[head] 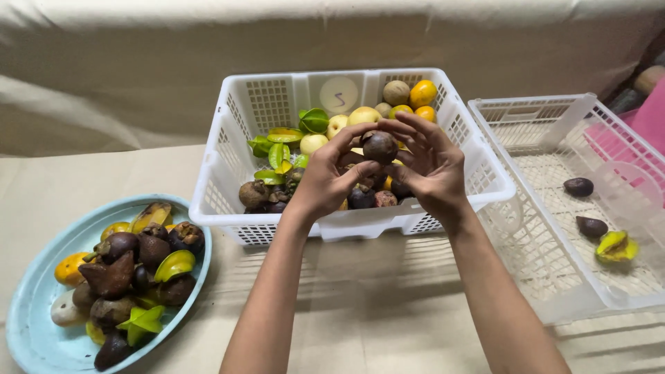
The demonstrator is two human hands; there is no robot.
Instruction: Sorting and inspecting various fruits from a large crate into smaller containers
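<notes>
Above the front half of the white slotted basket (228, 187), both hands meet around one dark round fruit (380, 147). Left hand (325, 181) cups it from below and from its own side, thumb and fingers curled closed against the skin. Right hand (433, 170) closes on it from the other side, fingertips arched over the top. Fruit skin is deep purple-brown, dull, slightly rough, with a paler patch on the crown; whether that is a stem cap cannot be told at this range.

Far left, a pale blue oval plate (34, 325) carries a heap: dark purple fruits, brown scaly pointed ones, yellow-green star fruit pieces, one orange fruit at the rim. Centre, the basket under the hands holds green star fruit slices at the left, pale yellow round fruits in the middle, orange and tan ones at the back corner, more dark fruits at the front. Right, a second white basket (554, 291), touching the first, holds two small dark fruits well apart from a yellow-green piece.

Everything sits on a beige cloth (360, 305), creased, striped by basket shadows. Same cloth drapes upward behind as a backdrop. Something pink shows at the right edge.
</notes>
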